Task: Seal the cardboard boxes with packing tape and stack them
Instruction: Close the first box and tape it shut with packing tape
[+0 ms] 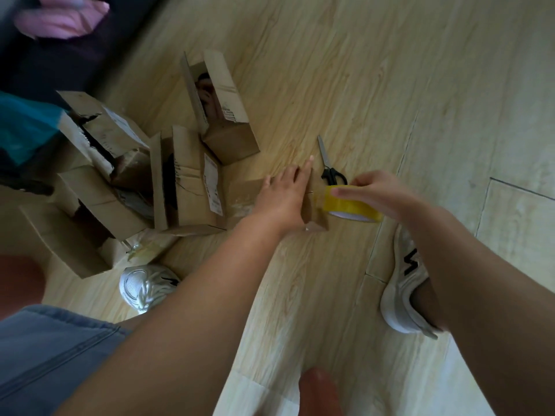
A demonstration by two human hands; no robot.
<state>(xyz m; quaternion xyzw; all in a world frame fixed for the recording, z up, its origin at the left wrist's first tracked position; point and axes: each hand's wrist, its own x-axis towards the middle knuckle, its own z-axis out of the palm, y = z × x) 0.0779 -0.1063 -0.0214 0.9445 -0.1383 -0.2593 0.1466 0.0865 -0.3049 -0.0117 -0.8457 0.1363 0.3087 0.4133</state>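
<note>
Head | pale wood-plank floor | dark furniture top-left | cardboard boxes on floor

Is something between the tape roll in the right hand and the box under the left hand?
Nothing visible does. The tape roll, held by the right hand, meets the box at its right end. The left hand lies on the box, beside the roll; the scissors lie on the floor behind.
</note>
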